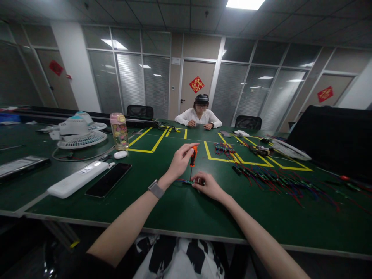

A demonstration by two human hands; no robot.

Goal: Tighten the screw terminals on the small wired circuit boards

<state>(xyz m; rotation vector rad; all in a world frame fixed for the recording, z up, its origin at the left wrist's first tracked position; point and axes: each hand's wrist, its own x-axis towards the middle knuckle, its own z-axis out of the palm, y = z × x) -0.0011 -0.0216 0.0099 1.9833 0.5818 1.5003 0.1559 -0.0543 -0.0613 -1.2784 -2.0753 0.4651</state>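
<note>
My left hand (180, 160), with a watch on its wrist, is closed round the orange and black handle of a small screwdriver (193, 158) held upright. The screwdriver's tip points down onto a small green connector part (188, 182) with blue and red wires on the green table (180, 209). My right hand (207, 185) lies just to the right, its fingers pinched on that part and pressing it to the table.
Several wired parts (273, 180) are spread at the right. A black phone (109, 179), a white power strip (78, 178), a pink-lidded bottle (119, 131) and a white fan (78, 133) sit at the left. Another person (198, 114) sits across the table.
</note>
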